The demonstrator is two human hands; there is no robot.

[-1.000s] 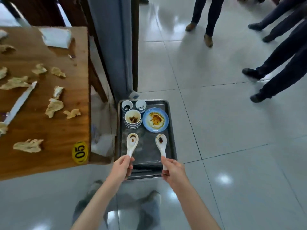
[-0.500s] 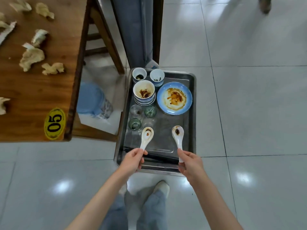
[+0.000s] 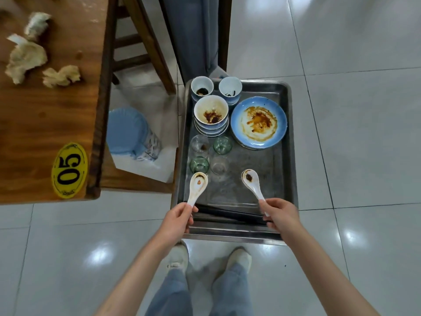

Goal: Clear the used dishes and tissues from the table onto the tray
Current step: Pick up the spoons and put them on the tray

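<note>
Over the near edge of the tray (image 3: 286,137), the left hand (image 3: 176,221) and right hand (image 3: 281,215) each pinch a soiled white spoon (image 3: 197,184) (image 3: 251,180) by its handle end: light, rigid, glazed, probably slippery and chippable.

One head-worn wide-angle view, looking steeply down and forward from standing height.

The camera looks almost straight down past the person's own forearms, legs and shoes (image 3: 209,258) to the tiled floor (image 3: 364,156). The metal tray (image 3: 284,142) sits centre frame, near, with the hands (image 3: 180,218) at its near edge. A corner of the wooden bench (image 3: 45,124) with its yellow "05" tag (image 3: 69,171) fills the upper left. Lines bow toward the frame edges from lens distortion. No second view is present, so no part of the scene is shared.
</note>
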